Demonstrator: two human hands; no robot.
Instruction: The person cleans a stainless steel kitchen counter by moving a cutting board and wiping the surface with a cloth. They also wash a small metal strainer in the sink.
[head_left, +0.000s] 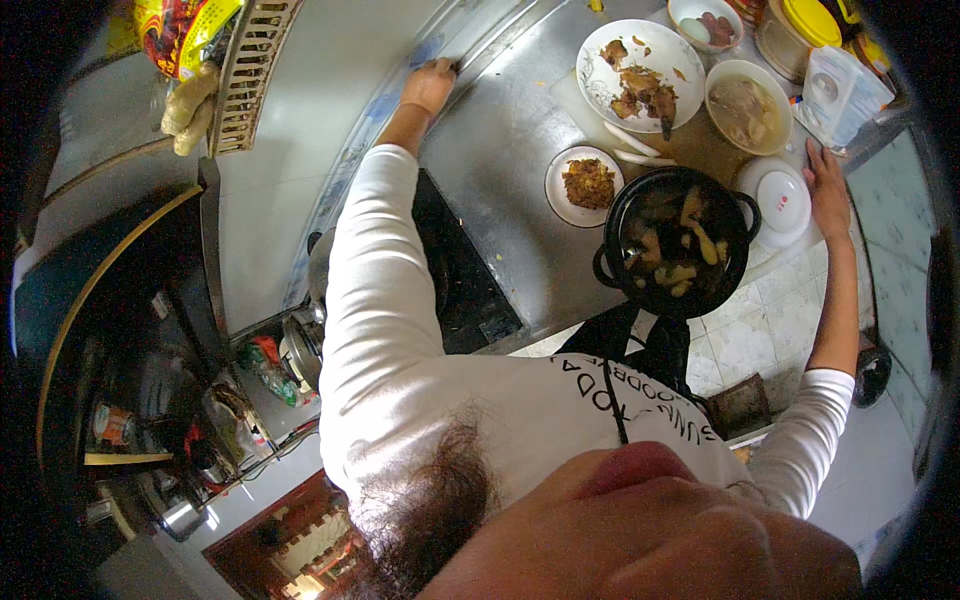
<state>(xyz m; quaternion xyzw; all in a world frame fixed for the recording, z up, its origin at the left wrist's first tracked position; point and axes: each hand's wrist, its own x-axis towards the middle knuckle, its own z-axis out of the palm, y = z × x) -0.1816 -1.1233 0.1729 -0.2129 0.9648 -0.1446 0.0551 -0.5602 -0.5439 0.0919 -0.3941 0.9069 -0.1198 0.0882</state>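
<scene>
My left hand (430, 86) rests at the back edge of the metal counter (510, 127), by the tiled wall; its fingers are partly hidden. My right hand (828, 187) lies beside an upturned white bowl (782, 198), fingers stretched towards a carton. Between my arms stands a black two-handled pot (675, 241) with pieces of food in dark liquid. Next to it are a small plate of browned food (584, 186) and two white strips (634, 146). A large patterned plate (600, 82) holds cooked meat pieces, and a bowl of soup (748, 107) stands beside it.
A small bowl (706, 24) with an egg and reddish items stands at the back, near a jar with a yellow lid (812, 22) and a blue-and-white carton (844, 94). A black cooktop (469, 277) lies under my left arm. A plastic rack (255, 75) and ginger (187, 109) are at upper left.
</scene>
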